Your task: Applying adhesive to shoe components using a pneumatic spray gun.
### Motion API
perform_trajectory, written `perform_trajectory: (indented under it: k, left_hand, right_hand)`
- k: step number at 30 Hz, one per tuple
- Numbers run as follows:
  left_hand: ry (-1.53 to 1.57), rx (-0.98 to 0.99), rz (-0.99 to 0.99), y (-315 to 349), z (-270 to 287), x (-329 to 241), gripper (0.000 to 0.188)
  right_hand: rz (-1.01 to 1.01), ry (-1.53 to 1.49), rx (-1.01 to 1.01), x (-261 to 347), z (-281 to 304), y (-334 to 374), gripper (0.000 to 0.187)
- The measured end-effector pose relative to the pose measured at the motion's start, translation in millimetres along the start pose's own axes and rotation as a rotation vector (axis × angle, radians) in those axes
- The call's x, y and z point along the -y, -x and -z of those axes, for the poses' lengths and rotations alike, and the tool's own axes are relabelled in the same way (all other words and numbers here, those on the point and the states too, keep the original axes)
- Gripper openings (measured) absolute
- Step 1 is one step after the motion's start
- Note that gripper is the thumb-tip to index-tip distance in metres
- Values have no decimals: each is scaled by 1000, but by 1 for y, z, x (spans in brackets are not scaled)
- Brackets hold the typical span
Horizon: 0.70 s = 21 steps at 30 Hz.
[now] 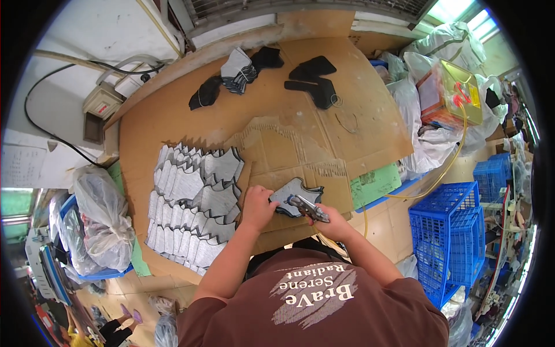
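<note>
My right hand [334, 225] grips a metal spray gun [309, 208], its nozzle end pointing left over a small stack of grey cut pieces [296, 188] with dark edges. The stack lies near the table's front edge. Just left of it is my left hand [258, 207], loosely curled, thumb and fingertips a little apart at the pieces' edge. Whether they touch the pieces is hard to tell. Further left, many overlapping grey pieces [193, 202] with dark edges are spread in rows on the cardboard.
Bundled grey pieces [237, 70] and black pieces [312, 81] lie at the back of the cardboard-covered table [173, 121]. A tin [457, 92] with a yellow hose [442, 179] stands right. Blue crates [445, 237] are stacked lower right; plastic bags [104, 220] sit left.
</note>
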State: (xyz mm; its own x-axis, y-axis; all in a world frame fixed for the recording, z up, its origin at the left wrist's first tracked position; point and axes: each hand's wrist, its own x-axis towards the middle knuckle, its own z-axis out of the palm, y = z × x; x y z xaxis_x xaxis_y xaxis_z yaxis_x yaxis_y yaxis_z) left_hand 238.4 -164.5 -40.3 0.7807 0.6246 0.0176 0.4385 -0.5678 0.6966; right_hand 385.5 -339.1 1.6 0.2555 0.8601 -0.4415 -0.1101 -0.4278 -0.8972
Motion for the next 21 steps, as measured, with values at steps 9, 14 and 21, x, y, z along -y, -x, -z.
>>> perform_trajectory:
  k: [9,14,21]
  left_hand:
    - [40,-32,-18,3,-4,3,28]
    - [58,-18,-25,3,-3,3,27]
    - [66,-20,-37,2,-3,4,26]
  right_hand:
    - [-42,109,72,13,-9,-6,13]
    - [-17,45,-17,7,-5,-7,12]
    - [-13,3,-116,-5,11,-3,13]
